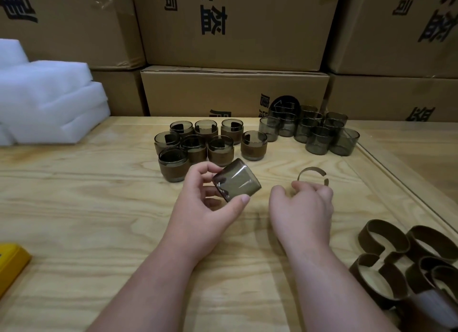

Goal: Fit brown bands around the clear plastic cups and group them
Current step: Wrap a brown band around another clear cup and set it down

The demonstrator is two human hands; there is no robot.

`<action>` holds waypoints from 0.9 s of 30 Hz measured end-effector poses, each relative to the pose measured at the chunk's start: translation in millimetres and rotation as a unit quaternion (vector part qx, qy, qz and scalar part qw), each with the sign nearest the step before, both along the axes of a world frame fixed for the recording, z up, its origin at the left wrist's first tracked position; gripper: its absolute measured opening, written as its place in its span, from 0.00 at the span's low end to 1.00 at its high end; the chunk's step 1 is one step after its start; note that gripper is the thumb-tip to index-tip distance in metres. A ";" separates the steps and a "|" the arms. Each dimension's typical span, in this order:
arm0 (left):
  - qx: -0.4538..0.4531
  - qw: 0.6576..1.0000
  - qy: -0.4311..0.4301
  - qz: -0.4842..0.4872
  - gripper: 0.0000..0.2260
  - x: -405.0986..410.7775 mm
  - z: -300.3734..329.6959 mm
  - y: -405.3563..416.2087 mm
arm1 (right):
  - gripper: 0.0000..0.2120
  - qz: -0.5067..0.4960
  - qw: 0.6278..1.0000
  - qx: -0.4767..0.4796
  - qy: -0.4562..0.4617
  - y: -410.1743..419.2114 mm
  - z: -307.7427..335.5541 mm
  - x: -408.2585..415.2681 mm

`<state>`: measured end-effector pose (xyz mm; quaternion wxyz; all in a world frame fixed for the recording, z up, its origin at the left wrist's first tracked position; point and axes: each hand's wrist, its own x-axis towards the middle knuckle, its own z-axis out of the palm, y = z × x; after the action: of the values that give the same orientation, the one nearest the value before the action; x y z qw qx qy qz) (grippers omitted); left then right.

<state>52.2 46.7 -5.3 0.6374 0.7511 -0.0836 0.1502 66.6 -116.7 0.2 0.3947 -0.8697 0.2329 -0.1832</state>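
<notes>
The left hand (205, 195) grips one bare cup (235, 180) above the middle of the wooden table (86, 195). The cup lies tilted on its side, thumb on the near rim and fingers curled over the far side. The right hand (301, 202), just to the right, pinches one open brown band (312, 174) between curled fingers; the band's split faces far right.

Finished banded cups (198, 143) stand grouped at the far centre. Unbanded cups (317, 131) stand clustered at the far right. Spare bands (406, 255) lie heaped at the near right edge.

Handling judgement: the cup appears light, rigid and smooth, so it may slip or turn under a loose hold. Grip it at the rim and base, leaving the wall free for the band. The band appears thin, springy and split, so it should flex open. Hold it near the split ends and spread it only as far as the cup demands; overbending may crease it.

Cardboard boxes (233, 91) and white foam blocks (49, 101) stand beyond the table.
</notes>
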 end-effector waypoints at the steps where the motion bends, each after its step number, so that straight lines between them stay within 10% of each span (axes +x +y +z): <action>1: -0.009 1.000 -0.001 0.003 0.25 -0.5 0.8 0.1 | 0.26 0.005 1.000 -0.001 -0.001 -0.1 0.1 -0.5; 10: 0.011 0.999 -0.017 0.028 0.30 -1.3 2.9 -0.7 | 0.24 0.032 0.999 -0.021 -0.009 2.2 -2.1 -1.1; 27: 0.146 0.989 0.007 0.015 0.33 5.0 -7.0 -0.6 | 0.12 0.098 0.925 0.173 -0.323 16.1 0.9 -5.6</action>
<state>57.2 46.1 -12.3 0.5193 0.8382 -0.0891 0.1410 61.0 -100.6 1.0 0.6088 -0.7003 0.0344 -0.3713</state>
